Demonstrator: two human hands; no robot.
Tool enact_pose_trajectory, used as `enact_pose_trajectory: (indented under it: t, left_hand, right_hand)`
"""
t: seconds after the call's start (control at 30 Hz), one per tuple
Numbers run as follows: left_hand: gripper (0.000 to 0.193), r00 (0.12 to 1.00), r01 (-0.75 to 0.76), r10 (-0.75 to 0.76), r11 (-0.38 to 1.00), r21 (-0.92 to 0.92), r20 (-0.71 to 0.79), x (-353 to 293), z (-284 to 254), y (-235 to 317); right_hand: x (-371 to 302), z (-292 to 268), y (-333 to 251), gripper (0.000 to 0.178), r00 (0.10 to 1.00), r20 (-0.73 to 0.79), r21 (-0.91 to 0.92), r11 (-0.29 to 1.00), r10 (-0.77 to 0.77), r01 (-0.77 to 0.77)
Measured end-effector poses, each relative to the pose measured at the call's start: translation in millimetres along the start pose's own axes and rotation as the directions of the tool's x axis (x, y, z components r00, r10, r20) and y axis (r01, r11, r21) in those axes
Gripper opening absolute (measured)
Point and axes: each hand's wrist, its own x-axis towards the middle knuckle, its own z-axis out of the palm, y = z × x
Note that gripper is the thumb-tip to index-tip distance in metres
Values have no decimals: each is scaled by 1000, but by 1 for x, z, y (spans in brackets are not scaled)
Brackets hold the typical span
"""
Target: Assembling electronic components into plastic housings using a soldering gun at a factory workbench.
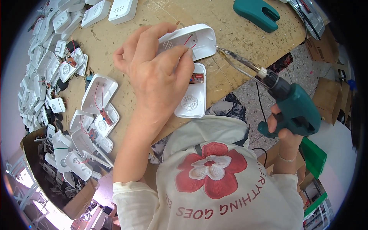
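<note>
My left hand point(159, 71) is over an open white plastic housing point(207, 40) on the table. Thumb and forefinger pinch together inside it at a thin red wire point(188, 39), while the other fingers curl at its left end. My fingers partly hide the housing. Just below lies its white cover half point(196, 105), with a round speaker grille and a small red circuit board point(197, 78). My right hand point(281, 128) grips a dark green soldering gun point(297, 109). The gun's metal tip and feed tube reach the housing's right end; whether they touch it I cannot tell.
Wired white housings point(100, 94) lie left of my forearm, beside a large heap of white cases point(36, 82). A cardboard box point(82, 199) of parts stands lower left. Two white cases point(122, 10) and a teal plastic tool body point(256, 14) lie at the far side.
</note>
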Motion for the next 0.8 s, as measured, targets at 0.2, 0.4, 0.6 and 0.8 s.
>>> enact_pose_trajectory:
  t: [0.2,0.4,0.6,0.8]
  left_hand:
    - [3,996,-20,15,998,-59,-86,-2,17,-8]
    - [2,995,1,-11,995,-98,-99,-1,24,-9]
    - [3,992,-16,2,994,-105,-130,-1,30,-11]
    - [3,994,-7,-8,990,-138,-109,-1,32,-11]
  right_hand:
    - [2,21,1,70,996,-33,-163,982,88,-93]
    - [14,32,-4,46,995,92,-320,946,-26,54]
    - [9,31,-1,59,999,44,-431,902,29,-7]
    - [9,33,-1,59,999,48,-425,905,10,12]
